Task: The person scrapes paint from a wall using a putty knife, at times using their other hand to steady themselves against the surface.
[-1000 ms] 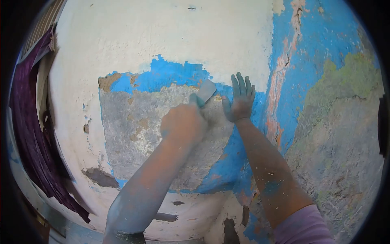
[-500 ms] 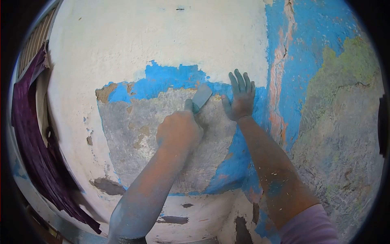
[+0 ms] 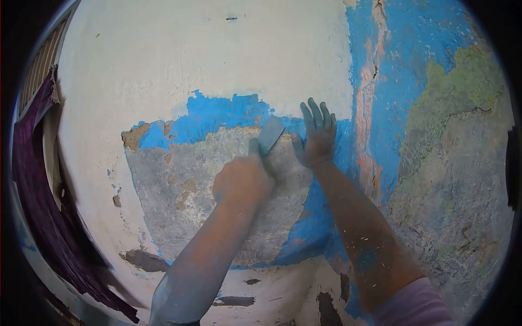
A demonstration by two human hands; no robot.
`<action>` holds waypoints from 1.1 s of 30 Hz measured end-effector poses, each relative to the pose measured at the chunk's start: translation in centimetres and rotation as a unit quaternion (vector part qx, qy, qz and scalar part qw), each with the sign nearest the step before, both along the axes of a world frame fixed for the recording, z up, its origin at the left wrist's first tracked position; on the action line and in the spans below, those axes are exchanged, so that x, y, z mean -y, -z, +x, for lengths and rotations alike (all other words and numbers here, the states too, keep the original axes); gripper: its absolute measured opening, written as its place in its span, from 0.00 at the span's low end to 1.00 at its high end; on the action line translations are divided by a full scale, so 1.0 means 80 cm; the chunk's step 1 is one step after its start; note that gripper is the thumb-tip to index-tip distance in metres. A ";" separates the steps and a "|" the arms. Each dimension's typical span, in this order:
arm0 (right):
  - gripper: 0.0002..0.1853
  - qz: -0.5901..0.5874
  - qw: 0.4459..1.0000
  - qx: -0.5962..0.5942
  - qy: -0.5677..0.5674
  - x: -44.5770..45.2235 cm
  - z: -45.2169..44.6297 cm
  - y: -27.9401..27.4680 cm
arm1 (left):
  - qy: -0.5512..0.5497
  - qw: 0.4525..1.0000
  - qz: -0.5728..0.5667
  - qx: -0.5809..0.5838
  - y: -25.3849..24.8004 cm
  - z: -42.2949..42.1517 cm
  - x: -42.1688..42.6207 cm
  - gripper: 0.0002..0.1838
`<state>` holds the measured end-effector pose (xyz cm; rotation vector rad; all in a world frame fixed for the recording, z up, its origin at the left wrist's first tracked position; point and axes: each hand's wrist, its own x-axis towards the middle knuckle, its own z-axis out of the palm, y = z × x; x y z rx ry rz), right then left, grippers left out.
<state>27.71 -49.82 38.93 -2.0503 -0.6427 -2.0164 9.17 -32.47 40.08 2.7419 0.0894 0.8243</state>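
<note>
My left hand (image 3: 243,179) is wrapped round the handle of a scraper, with a finger or thumb lying up along it. The flat pale blade of the scraper (image 3: 271,133) slants up and right against the wall, at the border between blue paint (image 3: 220,111) and bare grey plaster (image 3: 185,163). Most of the handle is hidden in my fist. To the right of the blade, my right hand (image 3: 318,142) rests on the wall over blue paint, its fingers stretched upward and thumb apart, holding nothing. Dust coats both hands and forearms.
Cream paint (image 3: 163,60) covers the upper wall. A cracked pinkish strip (image 3: 367,119) runs down at the right, beside a rough grey-green bare patch (image 3: 451,157). A purple curtain (image 3: 41,179) hangs at the left by a slatted opening (image 3: 44,65).
The view has shifted slightly, so the wall sits a little lower and further left. The scraper has slid up slightly along the paint border. My right hand stays on the wall.
</note>
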 end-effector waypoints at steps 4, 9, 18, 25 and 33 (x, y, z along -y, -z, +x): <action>0.43 -0.003 1.000 -0.001 0.001 -0.001 0.000 0.003 | 0.013 1.000 -0.015 0.009 -0.008 -0.011 0.003 0.31; 0.43 0.001 1.000 0.007 0.004 -0.001 0.003 0.001 | -0.002 0.999 -0.020 -0.026 -0.005 -0.029 -0.003 0.28; 0.42 0.003 1.000 0.004 -0.005 0.000 0.002 0.002 | 0.008 0.999 -0.034 0.021 -0.008 -0.019 0.005 0.26; 0.42 -0.001 1.000 0.002 -0.003 0.003 0.001 0.000 | 0.005 0.998 -0.038 0.042 -0.004 0.006 -0.004 0.29; 0.42 -0.003 1.000 0.008 0.000 0.003 0.001 0.000 | -0.003 0.999 -0.034 0.021 0.001 -0.016 -0.008 0.25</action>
